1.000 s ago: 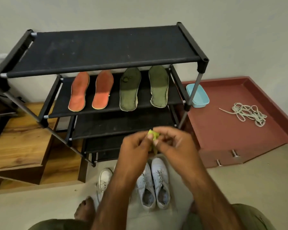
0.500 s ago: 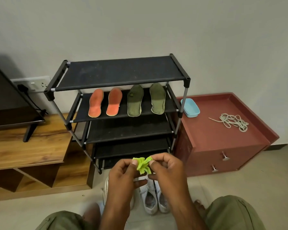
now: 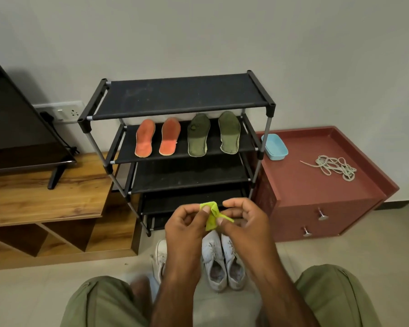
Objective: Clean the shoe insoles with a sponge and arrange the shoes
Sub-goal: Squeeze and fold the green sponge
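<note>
Sponge (image 3: 211, 215) between both hands (image 3: 187, 230) (image 3: 246, 227)

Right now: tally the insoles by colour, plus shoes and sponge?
Orange insoles: 2
Green insoles: 2
White shoes: 3 in view, one partly hidden
Yellow-green sponge: 1, pinched by left hand and right hand
Total: 8

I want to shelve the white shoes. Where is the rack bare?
The top shelf and the third shelf, under the insole row, lie bare. The second shelf is crowded with orange insoles and green insoles.
</note>
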The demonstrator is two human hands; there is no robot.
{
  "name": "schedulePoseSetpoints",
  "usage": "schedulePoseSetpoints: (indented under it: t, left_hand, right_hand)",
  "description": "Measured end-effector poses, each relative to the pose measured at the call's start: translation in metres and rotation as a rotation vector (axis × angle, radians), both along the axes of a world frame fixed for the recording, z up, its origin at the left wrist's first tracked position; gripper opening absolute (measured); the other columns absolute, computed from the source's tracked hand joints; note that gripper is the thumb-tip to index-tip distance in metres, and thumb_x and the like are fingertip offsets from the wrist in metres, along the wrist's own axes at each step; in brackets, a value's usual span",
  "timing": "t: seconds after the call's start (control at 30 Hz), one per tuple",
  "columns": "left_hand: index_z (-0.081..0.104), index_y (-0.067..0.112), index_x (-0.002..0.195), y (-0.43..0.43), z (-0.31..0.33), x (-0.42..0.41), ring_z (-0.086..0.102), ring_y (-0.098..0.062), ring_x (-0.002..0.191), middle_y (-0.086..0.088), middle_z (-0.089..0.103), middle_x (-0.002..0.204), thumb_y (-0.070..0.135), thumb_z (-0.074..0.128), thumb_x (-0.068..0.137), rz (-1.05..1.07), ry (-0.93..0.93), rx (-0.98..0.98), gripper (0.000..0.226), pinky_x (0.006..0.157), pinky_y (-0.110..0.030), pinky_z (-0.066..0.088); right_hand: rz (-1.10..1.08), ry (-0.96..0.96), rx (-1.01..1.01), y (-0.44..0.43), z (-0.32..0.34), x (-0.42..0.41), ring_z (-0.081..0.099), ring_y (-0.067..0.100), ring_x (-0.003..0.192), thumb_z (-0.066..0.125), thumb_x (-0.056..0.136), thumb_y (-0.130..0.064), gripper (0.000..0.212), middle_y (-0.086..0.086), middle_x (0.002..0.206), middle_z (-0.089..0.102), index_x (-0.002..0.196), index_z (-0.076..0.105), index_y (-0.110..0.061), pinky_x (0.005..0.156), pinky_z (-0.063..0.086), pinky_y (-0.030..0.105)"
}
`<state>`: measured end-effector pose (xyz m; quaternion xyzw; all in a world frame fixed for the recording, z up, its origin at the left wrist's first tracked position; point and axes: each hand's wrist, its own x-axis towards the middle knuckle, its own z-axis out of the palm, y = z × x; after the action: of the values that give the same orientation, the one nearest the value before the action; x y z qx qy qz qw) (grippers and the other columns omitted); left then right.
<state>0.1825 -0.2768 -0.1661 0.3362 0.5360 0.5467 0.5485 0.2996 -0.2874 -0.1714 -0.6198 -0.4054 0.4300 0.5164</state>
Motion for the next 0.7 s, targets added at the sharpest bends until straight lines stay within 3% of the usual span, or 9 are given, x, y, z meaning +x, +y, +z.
schedulePoseSetpoints:
  t: [0.17, 0.27, 0.4, 0.5, 0.6, 0.7]
  left_hand:
    - [0.068, 0.000, 0.106, 0.003, -0.003, -0.001, 0.073, -0.022, 0.079, -0.015, 0.074, 0.090, 0.008, 0.067, 0.096, 0.094, -0.281, -0.099, 0.013, 0.069, -0.034, 0.060]
    - [0.069, 0.004, 0.103, 0.003, -0.007, -0.002, 0.075, -0.025, 0.084, -0.013, 0.075, 0.093, 0.009, 0.070, 0.095, 0.105, -0.123, -0.051, 0.010, 0.067, -0.032, 0.061]
    - [0.071, 0.013, 0.097, 0.003, -0.013, -0.006, 0.073, -0.023, 0.086, -0.005, 0.075, 0.089, 0.011, 0.074, 0.092, 0.042, 0.190, 0.075, 0.006, 0.075, -0.036, 0.062]
    - [0.072, 0.011, 0.098, 0.002, -0.011, -0.009, 0.074, -0.025, 0.088, -0.006, 0.075, 0.090, 0.010, 0.073, 0.093, -0.021, 0.202, 0.110, 0.005, 0.077, -0.038, 0.062]
    - [0.073, 0.010, 0.097, 0.001, -0.013, -0.012, 0.074, -0.027, 0.089, -0.008, 0.076, 0.090, 0.012, 0.074, 0.093, -0.079, 0.197, 0.135, 0.005, 0.078, -0.038, 0.063]
    - [0.071, 0.006, 0.098, 0.001, -0.014, -0.014, 0.072, -0.022, 0.080, -0.011, 0.075, 0.089, 0.010, 0.072, 0.094, -0.060, 0.136, 0.126, 0.005, 0.069, -0.031, 0.060]
  right_hand:
    - [-0.010, 0.054, 0.001, -0.001, 0.000, 0.004, 0.075, 0.023, 0.084, 0.081, 0.083, 0.001, 0.023, 0.004, 0.085, 0.076, 0.092, 0.072, -0.018, 0.073, 0.062, 0.036]
    - [0.047, -0.097, -0.016, 0.000, -0.002, 0.003, 0.072, 0.012, 0.081, 0.079, 0.085, -0.002, 0.028, -0.004, 0.084, 0.074, 0.095, 0.071, -0.027, 0.076, 0.061, 0.037]
    - [0.193, -0.231, -0.014, -0.003, 0.003, 0.000, 0.066, 0.000, 0.102, 0.080, 0.087, -0.017, 0.041, -0.016, 0.107, 0.069, 0.118, 0.065, -0.039, 0.085, 0.057, 0.025]
    - [0.185, -0.254, 0.019, -0.003, 0.004, -0.003, 0.069, -0.001, 0.099, 0.077, 0.090, -0.016, 0.040, -0.018, 0.104, 0.073, 0.124, 0.065, -0.036, 0.083, 0.058, 0.020]
    - [0.099, -0.235, 0.040, -0.002, 0.001, -0.003, 0.073, 0.002, 0.091, 0.071, 0.094, -0.008, 0.036, -0.013, 0.099, 0.075, 0.124, 0.069, -0.029, 0.079, 0.062, 0.026]
    - [-0.004, -0.129, 0.047, -0.001, 0.000, 0.001, 0.075, 0.008, 0.084, 0.068, 0.091, 0.001, 0.030, -0.006, 0.091, 0.077, 0.107, 0.071, -0.024, 0.077, 0.064, 0.036]
